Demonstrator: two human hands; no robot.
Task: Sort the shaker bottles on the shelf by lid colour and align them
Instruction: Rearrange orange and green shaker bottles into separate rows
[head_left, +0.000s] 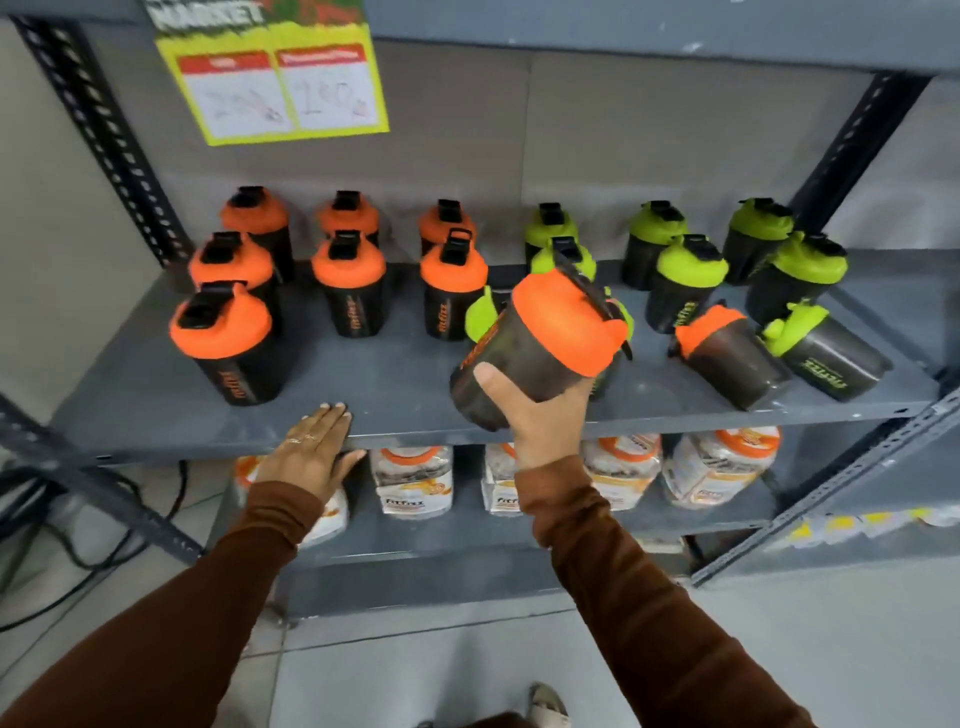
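The right hand (540, 410) is wrapped round the lower body of an orange-lidded shaker bottle (540, 343), thumb across the near face, fingers hidden behind. The bottle is lifted clear of the grey shelf (363, 384) and tipped, its lid leaning toward one o'clock. To place it well, I'd say swing it toward nine o'clock, straighten it, and set it in the open front spot beside the orange group (291, 270), label forward. The left hand (311, 452) lies flat and spread on the shelf's front edge, holding nothing. At three o'clock a fallen orange-lidded bottle (727, 353) and a fallen green-lidded one (826, 353) lie near the green group (727, 249).
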